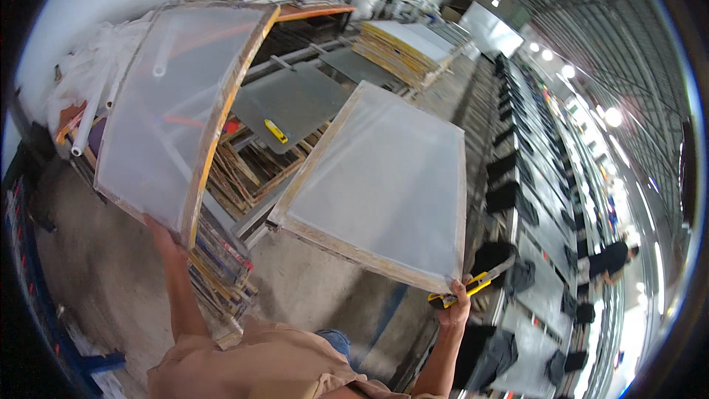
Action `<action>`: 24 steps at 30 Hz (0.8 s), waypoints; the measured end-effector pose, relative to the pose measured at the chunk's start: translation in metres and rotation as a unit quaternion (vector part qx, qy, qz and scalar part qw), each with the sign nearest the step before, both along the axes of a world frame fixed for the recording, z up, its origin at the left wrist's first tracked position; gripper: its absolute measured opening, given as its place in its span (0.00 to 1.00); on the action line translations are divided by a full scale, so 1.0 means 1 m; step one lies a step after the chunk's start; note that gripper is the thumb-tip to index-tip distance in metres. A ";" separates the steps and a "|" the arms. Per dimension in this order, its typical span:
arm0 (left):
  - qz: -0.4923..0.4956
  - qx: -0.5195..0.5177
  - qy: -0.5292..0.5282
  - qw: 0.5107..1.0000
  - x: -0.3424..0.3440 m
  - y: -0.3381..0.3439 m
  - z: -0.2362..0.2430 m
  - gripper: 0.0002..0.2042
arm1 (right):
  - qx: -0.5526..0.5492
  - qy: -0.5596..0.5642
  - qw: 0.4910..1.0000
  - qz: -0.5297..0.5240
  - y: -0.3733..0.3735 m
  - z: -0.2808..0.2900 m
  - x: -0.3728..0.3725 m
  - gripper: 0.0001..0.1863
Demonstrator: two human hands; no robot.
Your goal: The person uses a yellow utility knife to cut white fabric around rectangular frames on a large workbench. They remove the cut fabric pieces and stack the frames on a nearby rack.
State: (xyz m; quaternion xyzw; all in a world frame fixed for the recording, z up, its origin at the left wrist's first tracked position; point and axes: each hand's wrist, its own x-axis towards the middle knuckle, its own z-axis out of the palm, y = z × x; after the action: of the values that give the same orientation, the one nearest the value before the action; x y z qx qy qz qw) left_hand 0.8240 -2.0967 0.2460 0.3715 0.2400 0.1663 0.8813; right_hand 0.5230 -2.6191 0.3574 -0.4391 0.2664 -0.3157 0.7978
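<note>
My left hand (pixel 168 240) is closed on the lower edge of a large screen printing frame (pixel 166 111), tilted up at the left. Its mesh is pale and translucent, and its near side rail is yellowish wood. A second mesh-covered screen frame (pixel 377 185) slants up in front of me, and my right hand (pixel 454 310) grips its lower right corner. That same hand also holds a yellow utility knife (pixel 473 288), its blade pointing right, away from the mesh. The fingers of my left hand are partly hidden behind the frame.
Between the frames, a yellow cutter (pixel 275 131) lies on a grey board (pixel 292 100) above stacked wooden frames. More frames (pixel 402 52) are piled farther back. White tubes (pixel 92 118) lean at the left. Along the right runs a long row of printing stations (pixel 532 251), with a person (pixel 605 262) beside it.
</note>
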 end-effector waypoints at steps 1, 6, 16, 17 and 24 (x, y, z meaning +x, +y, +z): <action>0.015 0.039 -0.007 0.999 0.000 -0.011 -0.005 0.36 | 0.011 -0.007 1.000 0.028 -0.029 -0.007 0.029 0.12; 0.113 0.053 -0.008 0.992 0.006 -0.081 -0.031 0.38 | -0.003 -0.009 0.984 0.176 -0.182 -0.045 0.193 0.11; 0.281 0.058 0.014 0.958 -0.033 -0.261 -0.007 0.42 | 0.028 -0.001 0.890 0.455 -0.338 -0.092 0.520 0.16; 0.298 0.042 0.008 0.954 -0.031 -0.280 -0.004 0.41 | 0.034 -0.014 0.875 0.482 -0.343 -0.102 0.552 0.16; 0.413 0.040 0.077 0.906 0.032 -0.380 -0.010 0.39 | -0.028 0.048 0.813 0.579 -0.360 -0.170 0.720 0.14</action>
State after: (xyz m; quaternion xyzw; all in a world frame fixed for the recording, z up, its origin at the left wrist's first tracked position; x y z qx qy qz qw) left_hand 0.8559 -2.4771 0.2361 0.2853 0.4320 0.4963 0.6969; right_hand 1.2428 -2.9793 0.1873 -0.5488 -0.0085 0.2190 0.8067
